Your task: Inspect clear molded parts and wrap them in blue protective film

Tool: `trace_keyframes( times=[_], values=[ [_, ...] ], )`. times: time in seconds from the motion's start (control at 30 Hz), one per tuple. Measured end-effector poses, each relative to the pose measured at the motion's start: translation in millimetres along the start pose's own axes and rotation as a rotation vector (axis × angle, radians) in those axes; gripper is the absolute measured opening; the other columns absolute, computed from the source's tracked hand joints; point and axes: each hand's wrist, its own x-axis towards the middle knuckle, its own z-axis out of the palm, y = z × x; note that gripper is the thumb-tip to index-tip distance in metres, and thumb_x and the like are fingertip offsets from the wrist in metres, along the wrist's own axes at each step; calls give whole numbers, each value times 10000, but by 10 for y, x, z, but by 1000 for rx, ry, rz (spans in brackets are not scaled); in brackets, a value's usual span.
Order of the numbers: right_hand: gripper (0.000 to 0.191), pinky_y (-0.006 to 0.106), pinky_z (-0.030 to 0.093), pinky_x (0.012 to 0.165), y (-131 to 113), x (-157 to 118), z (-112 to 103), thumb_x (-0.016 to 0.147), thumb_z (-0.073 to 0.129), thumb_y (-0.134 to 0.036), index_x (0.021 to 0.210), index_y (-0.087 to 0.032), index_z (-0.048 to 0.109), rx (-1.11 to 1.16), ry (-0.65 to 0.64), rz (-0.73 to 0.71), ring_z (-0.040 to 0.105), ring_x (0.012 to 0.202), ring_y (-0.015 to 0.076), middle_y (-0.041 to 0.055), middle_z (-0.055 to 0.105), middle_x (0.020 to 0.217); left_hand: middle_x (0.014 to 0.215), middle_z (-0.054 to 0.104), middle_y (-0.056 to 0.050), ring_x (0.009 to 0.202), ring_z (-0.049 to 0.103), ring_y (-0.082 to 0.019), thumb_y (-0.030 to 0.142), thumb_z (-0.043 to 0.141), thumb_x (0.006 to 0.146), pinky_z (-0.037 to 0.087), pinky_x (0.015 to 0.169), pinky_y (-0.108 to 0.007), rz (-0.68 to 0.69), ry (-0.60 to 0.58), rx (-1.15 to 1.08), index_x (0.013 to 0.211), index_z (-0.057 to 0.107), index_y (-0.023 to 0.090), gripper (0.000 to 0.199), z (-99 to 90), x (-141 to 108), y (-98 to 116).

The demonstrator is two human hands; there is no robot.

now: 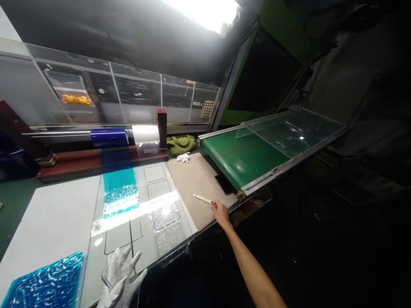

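My left hand (pixel 119 276), in a white glove, is over the front of the glossy clear plate (pixel 144 252), its fingers spread. A thin dark strip (pixel 131 235) runs up from beside its fingertips; I cannot tell whether the hand touches it. My right hand (pixel 220 212), bare, pinches the end of a pale-handled craft knife (pixel 202 198), whose blade points left over brown board (pixel 189 175). Black rounded outlines (pixel 159 190) show on the plate. Blue film (pixel 118 179) runs from a blue roll (pixel 109 137) onto it, and wrinkled clear film (pixel 168 239) lies at its right.
A stack of shiny blue film (pixel 48 282) lies front left on a white sheet (pixel 61 209). A green conveyor belt (pixel 244 156) under a clear cover stands right, with a dark phone-like slab (pixel 224 185) by its end. Behind are a white roll (pixel 145 133), green dotted cloth (pixel 180 144) and crumpled white cloth (pixel 183 158).
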Motion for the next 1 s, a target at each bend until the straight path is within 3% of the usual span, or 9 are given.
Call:
trace_keyframes(
  times=[0.17, 0.27, 0.37, 0.53, 0.6, 0.7, 0.8, 0.87, 1.0],
  values=[
    [185, 314, 352, 866, -549, 467, 340, 790, 626, -252, 961, -187, 594, -152, -96, -104, 485, 1086, 223, 101, 578, 1114, 1516, 181, 8, 1351, 203, -414, 684, 507, 686, 396, 898, -687, -84, 61, -262, 1373, 231, 462, 773, -17, -96, 96],
    [129, 328, 339, 869, -644, 534, 342, 852, 531, -236, 950, -164, 577, -194, -144, -124, 470, 1064, 225, 124, 558, 1092, 1514, 194, 6, 1350, 210, -408, 668, 520, 688, 428, 898, -651, -104, 76, -283, 1367, 272, 433, 760, -110, -168, 104],
    [244, 319, 370, 786, -697, 444, 260, 934, 329, -240, 1005, -158, 547, -174, -214, -165, 518, 920, 205, 101, 577, 936, 1490, 240, -46, 1317, 288, -403, 647, 530, 701, 454, 910, -601, -44, 64, -150, 1385, 271, 373, 781, -211, -285, 186],
    [398, 256, 417, 645, -1000, -148, 106, 970, 175, -355, 1093, -175, 508, -18, -440, -355, 526, 695, 148, 8, 522, 734, 1449, 280, -120, 1281, 351, -380, 617, 651, 643, 350, 1019, -599, 236, -10, 495, 1443, 122, 292, 1013, -276, -460, 563],
    [413, 223, 429, 584, -1197, -553, -22, 961, 217, -436, 997, -184, 542, 104, -620, -457, 526, 650, 121, -4, 520, 737, 1450, 273, -142, 1305, 311, -385, 581, 696, 602, 299, 1052, -602, 382, -57, 792, 1452, 84, 251, 1098, -295, -492, 716],
    [403, 222, 435, 565, -1507, -1178, -319, 955, 276, -467, 963, -166, 544, 424, -1011, -593, 524, 605, 97, 9, 548, 784, 1446, 265, -159, 1319, 281, -382, 466, 729, 569, 299, 1062, -583, 534, -133, 1093, 1454, 39, 221, 1148, -338, -528, 875],
    [359, 221, 405, 615, -1744, -1622, -579, 971, 287, -406, 941, -183, 567, 376, -1023, -703, 492, 638, 87, -4, 540, 764, 1445, 253, -148, 1321, 273, -360, 375, 713, 557, 313, 1073, -537, 540, -217, 1187, 1454, 23, 211, 1144, -368, -582, 980],
    [278, 211, 381, 608, -1822, -1788, -636, 917, 440, -438, 888, -186, 555, 326, -990, -735, 466, 664, 89, -14, 527, 764, 1449, 232, -139, 1324, 266, -343, 372, 704, 562, 311, 1083, -514, 540, -262, 1181, 1453, 22, 210, 1134, -370, -629, 1046],
    [645, 189, 318, 499, -1829, -1938, -506, 411, 839, -547, 790, -193, 455, 329, -957, -769, 377, 606, 74, -56, 448, 717, 1445, 232, -123, 1325, 273, -316, 399, 724, 562, 314, 1093, -489, 553, -338, 1126, 1451, 9, 228, 1153, -364, -727, 1160]
  ],
)
